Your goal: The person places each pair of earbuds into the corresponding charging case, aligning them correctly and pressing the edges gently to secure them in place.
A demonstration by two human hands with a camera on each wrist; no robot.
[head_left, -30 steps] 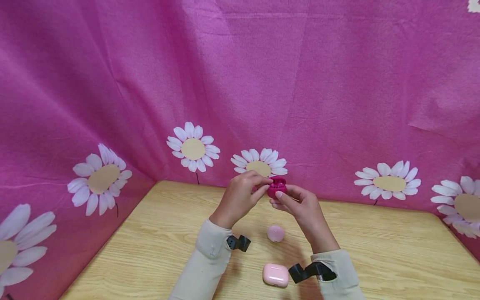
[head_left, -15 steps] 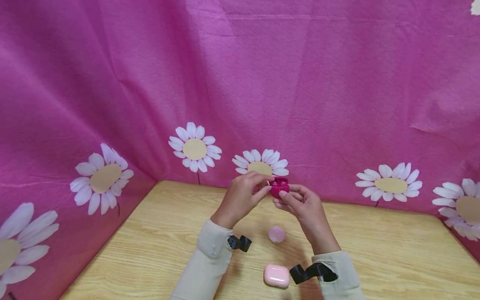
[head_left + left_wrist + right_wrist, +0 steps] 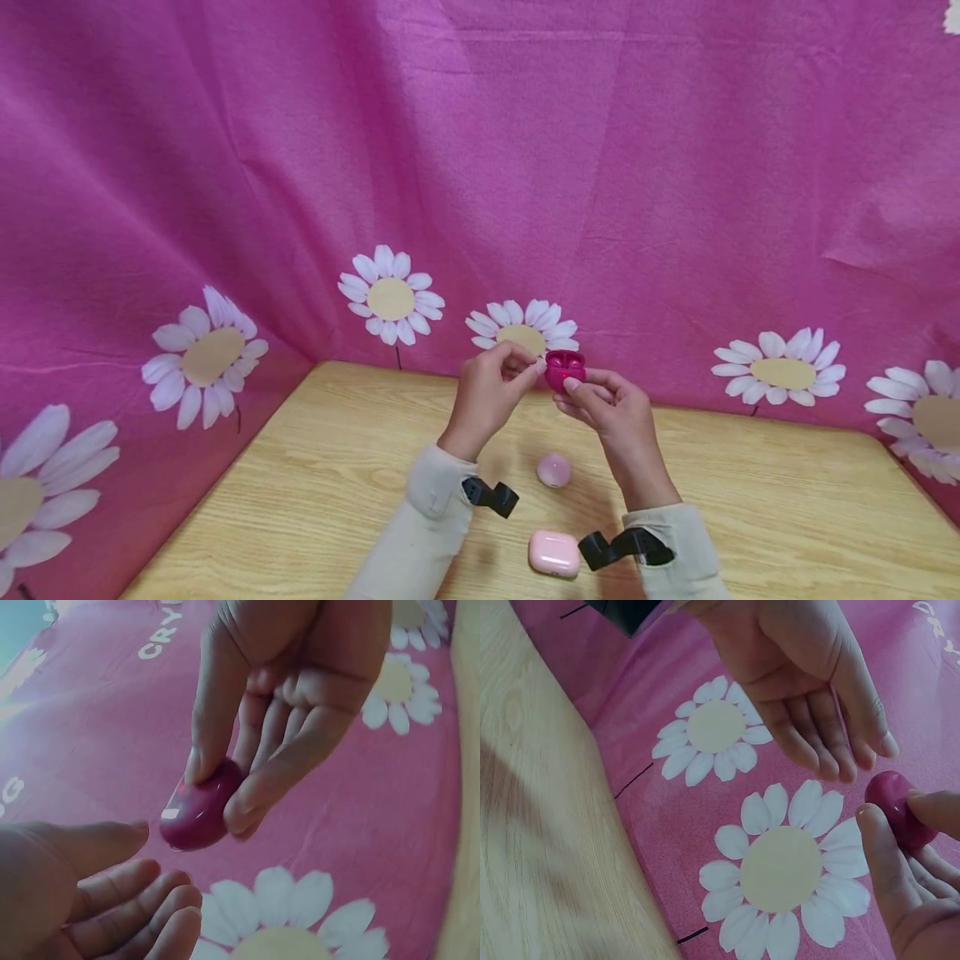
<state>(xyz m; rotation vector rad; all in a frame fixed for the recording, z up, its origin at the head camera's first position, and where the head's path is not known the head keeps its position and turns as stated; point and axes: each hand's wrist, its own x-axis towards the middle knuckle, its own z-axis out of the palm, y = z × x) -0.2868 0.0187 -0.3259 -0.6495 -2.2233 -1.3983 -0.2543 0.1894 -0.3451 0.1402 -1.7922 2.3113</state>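
In the head view a magenta earbud case [image 3: 564, 377] is held up above the far part of the table, its lid raised and two earbuds seated inside. My right hand [image 3: 619, 417] pinches it from the right side, thumb on its front where a small red light glows. Just left of the case is my left hand [image 3: 487, 396], fingers loosely bent, thumb tip close to its edge. The left wrist view shows a gap between my left hand [image 3: 97, 900] and the case [image 3: 201, 806], with nothing seen in those fingers. Only the rounded shell shows there.
A round, pale pink case [image 3: 554, 470] lies on the wooden table [image 3: 330, 467] below the hands. Nearer, a glossy pink rectangular earbud case [image 3: 554, 553] sits beside the right wrist camera [image 3: 622, 547]. Magenta cloth [image 3: 645, 208] with daisies rises behind the table.
My left fingers have come away from the magenta case, which they were touching at its left side. My right hand has shifted the case slightly right and turned its open side more into view.
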